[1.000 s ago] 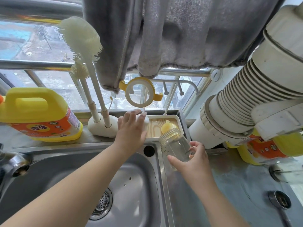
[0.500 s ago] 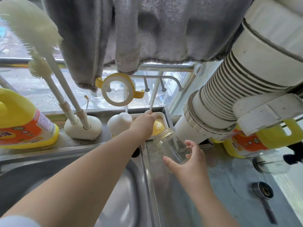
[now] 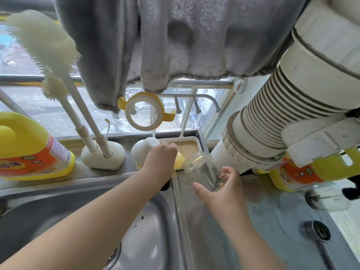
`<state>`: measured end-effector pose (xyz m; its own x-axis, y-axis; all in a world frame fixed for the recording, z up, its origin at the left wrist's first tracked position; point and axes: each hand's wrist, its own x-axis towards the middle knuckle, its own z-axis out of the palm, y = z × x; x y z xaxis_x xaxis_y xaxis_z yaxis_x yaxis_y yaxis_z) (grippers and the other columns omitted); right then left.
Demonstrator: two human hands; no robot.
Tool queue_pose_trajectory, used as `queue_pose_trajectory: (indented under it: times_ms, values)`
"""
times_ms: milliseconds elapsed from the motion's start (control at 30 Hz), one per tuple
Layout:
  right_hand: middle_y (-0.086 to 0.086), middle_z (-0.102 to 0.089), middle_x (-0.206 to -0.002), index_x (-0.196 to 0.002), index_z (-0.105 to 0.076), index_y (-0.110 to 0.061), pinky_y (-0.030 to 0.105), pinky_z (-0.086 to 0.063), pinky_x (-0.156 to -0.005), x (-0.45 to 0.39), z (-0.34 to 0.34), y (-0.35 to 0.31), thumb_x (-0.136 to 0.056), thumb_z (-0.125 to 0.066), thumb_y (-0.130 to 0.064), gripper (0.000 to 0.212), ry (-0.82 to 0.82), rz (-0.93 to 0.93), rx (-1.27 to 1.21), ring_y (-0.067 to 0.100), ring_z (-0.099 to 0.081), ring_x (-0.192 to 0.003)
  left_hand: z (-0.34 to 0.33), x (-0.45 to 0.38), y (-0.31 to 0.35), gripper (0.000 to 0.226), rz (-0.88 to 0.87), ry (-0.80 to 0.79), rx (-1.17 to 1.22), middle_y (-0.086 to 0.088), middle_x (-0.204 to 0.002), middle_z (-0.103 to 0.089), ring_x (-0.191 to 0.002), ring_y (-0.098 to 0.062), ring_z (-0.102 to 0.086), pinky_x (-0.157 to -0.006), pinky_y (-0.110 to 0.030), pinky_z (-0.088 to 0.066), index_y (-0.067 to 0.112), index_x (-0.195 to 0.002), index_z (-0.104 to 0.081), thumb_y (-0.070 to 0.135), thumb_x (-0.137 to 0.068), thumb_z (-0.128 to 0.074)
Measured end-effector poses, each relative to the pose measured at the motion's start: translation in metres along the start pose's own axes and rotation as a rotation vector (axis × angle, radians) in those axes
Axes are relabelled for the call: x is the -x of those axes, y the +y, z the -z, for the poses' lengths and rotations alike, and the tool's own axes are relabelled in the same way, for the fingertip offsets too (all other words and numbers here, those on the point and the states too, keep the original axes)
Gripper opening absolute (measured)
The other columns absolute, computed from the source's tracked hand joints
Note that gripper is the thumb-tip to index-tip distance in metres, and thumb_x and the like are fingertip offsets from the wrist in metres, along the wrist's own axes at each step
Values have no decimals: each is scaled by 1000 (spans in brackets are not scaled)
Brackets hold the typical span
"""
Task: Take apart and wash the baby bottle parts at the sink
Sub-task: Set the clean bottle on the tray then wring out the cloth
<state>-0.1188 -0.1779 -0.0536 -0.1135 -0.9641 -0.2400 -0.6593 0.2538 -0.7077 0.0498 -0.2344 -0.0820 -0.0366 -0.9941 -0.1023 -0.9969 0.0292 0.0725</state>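
A clear bottle body (image 3: pixel 200 169) lies tilted over the steel counter right of the sink, its open mouth pointing up and left. My right hand (image 3: pixel 221 190) holds it by the base end, thumb below and fingers above. My left hand (image 3: pixel 159 158) reaches over the sink's back rim, fingers curled on a yellow bottle part (image 3: pixel 179 161) at the front of the drying tray (image 3: pixel 192 146). The hand hides most of that part. A white ring with yellow handles (image 3: pixel 144 114) hangs on the rack above the tray.
Two bottle brushes stand in a white holder (image 3: pixel 103 155) on the ledge. Yellow detergent jugs sit at the left (image 3: pixel 29 151) and the right (image 3: pixel 303 173). A grey towel (image 3: pixel 175 36) hangs overhead, and a ribbed white duct (image 3: pixel 272 114) crowds the right. The sink basin (image 3: pixel 78 221) lies below.
My left hand moved right, from the white rack base to the yellow part on the tray, and curled on it. My right hand kept hold of the bottle body.
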Motion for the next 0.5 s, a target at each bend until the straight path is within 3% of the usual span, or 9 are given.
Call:
queue_pose_trajectory:
  times_ms: [167, 300, 367, 433, 500]
  values:
    - [0, -35, -118, -111, -28, -27, 33, -43, -87, -4, -16, -17, -67, -79, -44, 69, 43, 30, 62, 19, -42, -109, -1, 5, -5, 23, 82, 8, 8, -7, -114, -60, -104, -20, -62, -80, -26, -49, 9, -115, -45, 2, -94, -43]
    - [6, -30, -132, -130, -34, -20, 32, -40, -94, -9, -27, -28, -71, -76, -45, 78, 109, 103, 145, 24, -39, -119, 4, 14, -7, 26, -20, 29, 61, -4, -122, -54, -111, -16, -56, -85, -22, -45, 10, -121, -46, 5, -96, -44]
    - [8, -31, -133, -136, -34, -18, 36, -39, -97, -9, -30, -31, -73, -74, -43, 79, 156, 179, 260, 28, -37, -119, 2, 21, -11, 27, -26, 73, 105, -3, -123, -53, -110, -17, -56, -80, -21, -46, 12, -120, -50, 6, -93, -48]
    - [10, -32, -135, -136, -35, -16, 41, -39, -96, -10, -31, -35, -74, -73, -38, 76, 198, 260, 390, 33, -37, -118, 2, 30, -18, 31, -81, 173, 160, -8, -111, -61, -94, -26, -64, -69, -31, -51, 9, -105, -61, 5, -75, -70]
    - [13, -37, -135, -132, -36, -13, 44, -40, -98, -12, -30, -40, -71, -74, -29, 74, 223, 342, 506, 36, -38, -119, -2, 36, -27, 45, -144, 242, 158, -11, -92, -69, -73, -29, -68, -57, -34, -54, 7, -86, -70, 6, -44, -87]
